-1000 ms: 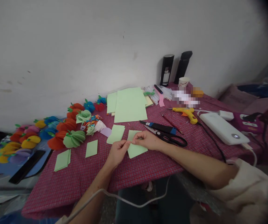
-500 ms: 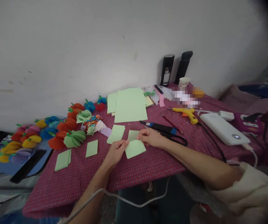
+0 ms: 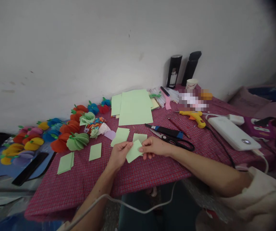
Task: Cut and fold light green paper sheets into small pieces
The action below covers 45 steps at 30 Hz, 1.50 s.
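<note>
My left hand [image 3: 118,154] and my right hand [image 3: 153,147] pinch one small light-green paper piece [image 3: 133,151] between them, just above the red checked tablecloth [image 3: 152,170]. Its lower part is folded up toward my fingers. Behind the held piece lies another green slip [image 3: 140,137]. Black-handled scissors [image 3: 176,141] and a blue-and-black utility knife [image 3: 165,130] lie just right of my right hand.
Green paper rectangles [image 3: 95,151] lie at left, large green sheets [image 3: 135,107] farther back. Colourful paper fruits [image 3: 58,134] line the left wall. A yellow glue gun [image 3: 193,116], a white power bank [image 3: 231,132], a cup [image 3: 191,84] and two black cylinders [image 3: 175,71] stand right. A white cable [image 3: 138,208] crosses below the table edge.
The green piece lay flat under my fingers a second ago; now its lower edge has been lifted and folded upward, and both hands have drawn closer together on it.
</note>
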{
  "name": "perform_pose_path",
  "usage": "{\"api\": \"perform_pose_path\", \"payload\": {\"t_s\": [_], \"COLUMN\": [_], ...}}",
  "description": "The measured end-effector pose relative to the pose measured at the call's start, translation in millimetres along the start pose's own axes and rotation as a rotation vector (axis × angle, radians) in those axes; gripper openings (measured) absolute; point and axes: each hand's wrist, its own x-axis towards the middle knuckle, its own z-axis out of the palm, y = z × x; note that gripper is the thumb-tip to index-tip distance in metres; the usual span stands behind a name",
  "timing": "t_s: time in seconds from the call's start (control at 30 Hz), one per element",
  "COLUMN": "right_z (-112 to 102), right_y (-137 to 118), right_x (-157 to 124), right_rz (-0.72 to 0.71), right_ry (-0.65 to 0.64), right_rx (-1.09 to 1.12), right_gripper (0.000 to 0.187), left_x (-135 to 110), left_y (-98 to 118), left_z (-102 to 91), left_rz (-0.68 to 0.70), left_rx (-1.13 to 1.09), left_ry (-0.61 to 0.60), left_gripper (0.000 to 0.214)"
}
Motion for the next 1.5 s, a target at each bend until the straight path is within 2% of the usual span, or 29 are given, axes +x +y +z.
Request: {"api": "perform_pose_path", "payload": {"t_s": [0.23, 0.47, 0.67, 0.93, 1.1, 1.2, 1.27, 1.37, 1.43, 1.5], "right_z": [-1.6, -0.8, -0.3, -0.8, -1.4, -0.1, 1.7, 3.2, 2.5, 1.2], "right_y": [-4.0, -2.7, -3.9, -3.3, -2.1, -1.0, -0.6, -1.3, -2.6, -3.7], "right_x": [-3.6, -3.2, -0.6, 0.9, 0.3, -0.3, -0.8, -1.2, -1.0, -0.3], "right_rz": [0.003, 0.021, -0.054, -0.068, -0.084, -0.061, -0.042, -0.032, -0.067, -0.129], "right_ry": [-0.023, -0.111, 0.014, 0.021, 0.001, -0.021, -0.046, -0.089, -0.048, 0.058], "right_rx": [0.011, 0.041, 0.066, 0.048, 0.012, -0.013, -0.035, -0.077, -0.119, -0.151], "right_gripper": [0.033, 0.033, 0.032, 0.032, 0.033, 0.033, 0.032, 0.032, 0.031, 0.029], "left_x": [0.2, -1.5, -3.1, -4.7, -5.0, -3.6, -2.0, -0.4, -0.1, -0.3], "left_y": [0.1, -0.7, 3.5, 1.0, 2.9, 4.4, 3.7, 0.3, -1.8, -2.4], "left_z": [-0.4, 3.3, 6.0, 6.8, 6.3, 4.9, 3.4, 1.3, 0.8, 1.4], "left_rz": [-0.004, 0.016, -0.103, -0.104, -0.083, -0.032, -0.015, -0.011, -0.005, 0.002], "left_rx": [0.002, 0.013, -0.175, -0.128, -0.138, -0.163, -0.120, -0.036, -0.009, 0.010], "left_ry": [0.017, 0.000, -0.117, -0.172, -0.165, -0.096, -0.040, -0.036, -0.059, -0.079], "left_gripper": [0.036, 0.035, 0.033, 0.026, 0.027, 0.030, 0.031, 0.032, 0.033, 0.032]}}
